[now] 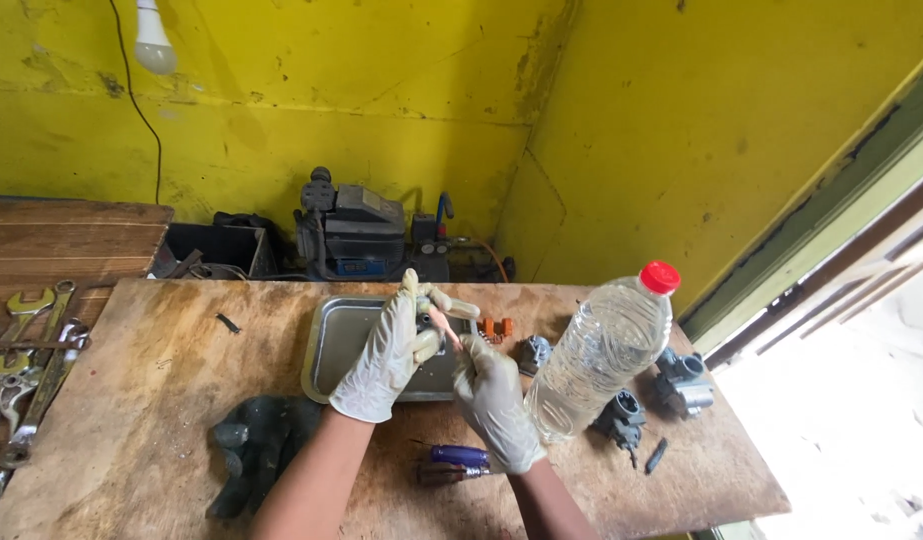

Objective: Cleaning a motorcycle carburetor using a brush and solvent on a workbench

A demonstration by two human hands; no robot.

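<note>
Both my hands wear white gloves over a metal tray on a wooden workbench. My left hand grips a small dark metal part, mostly hidden by the fingers. My right hand holds a thin pinkish brush-like tool whose tip touches that part. A purple-handled screwdriver lies just below my right wrist.
A clear plastic bottle with a red cap stands to the right. Grey metal parts and a small orange piece lie around it. Dark gloves lie at the left front, wrenches at the far left, a compressor behind.
</note>
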